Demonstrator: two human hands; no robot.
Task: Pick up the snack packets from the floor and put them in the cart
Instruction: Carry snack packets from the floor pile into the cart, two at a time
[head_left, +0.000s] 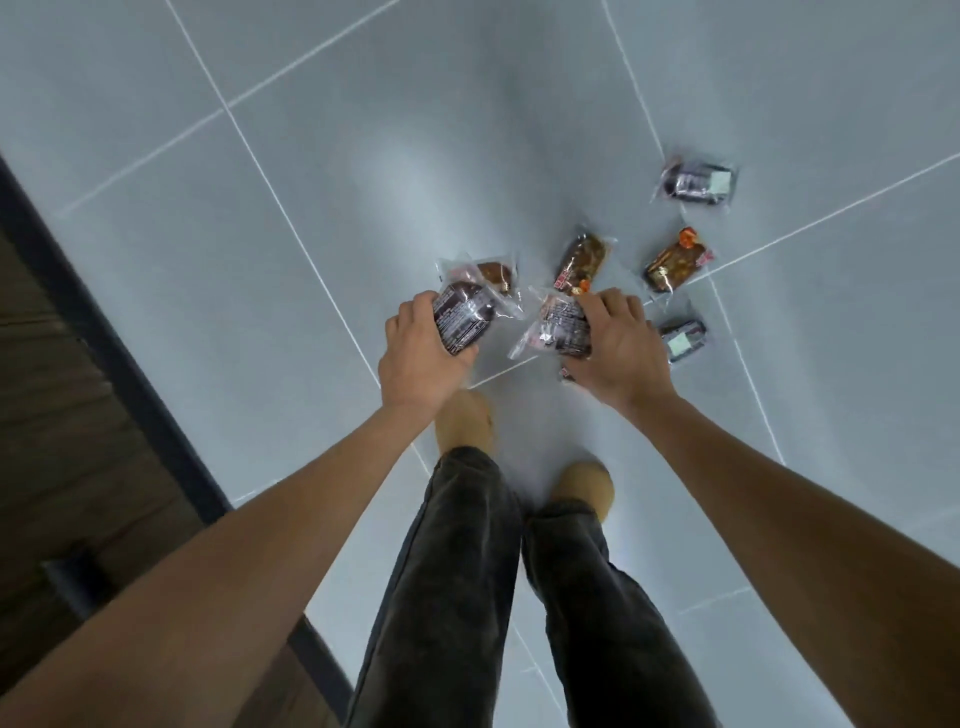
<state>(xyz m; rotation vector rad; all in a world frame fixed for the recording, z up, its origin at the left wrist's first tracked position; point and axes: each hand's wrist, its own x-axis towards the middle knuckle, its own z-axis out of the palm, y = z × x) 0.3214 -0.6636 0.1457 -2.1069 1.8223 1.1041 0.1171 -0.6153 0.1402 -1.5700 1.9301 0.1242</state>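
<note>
Looking down, a person is gripping a snack packet in each hand above a grey tiled floor (249, 249).

The left hand (418, 356) is curling its fingers (415, 306) round a dark printed packet (462, 319), and the right hand (621, 353) is clutching another dark packet (561, 327). Five more are lying on the tiles: a brown bun packet (488, 273) just beyond the left hand, a reddish packet (582, 262), an orange-topped packet (678, 260), a purple packet (698, 182) farthest out, and a grey packet (683, 338) beside the right hand.

Even, cool overhead light; soft glare on the floor tiles (415, 171) (centre); slight motion blur; wide-angle edge stretch.
</note>
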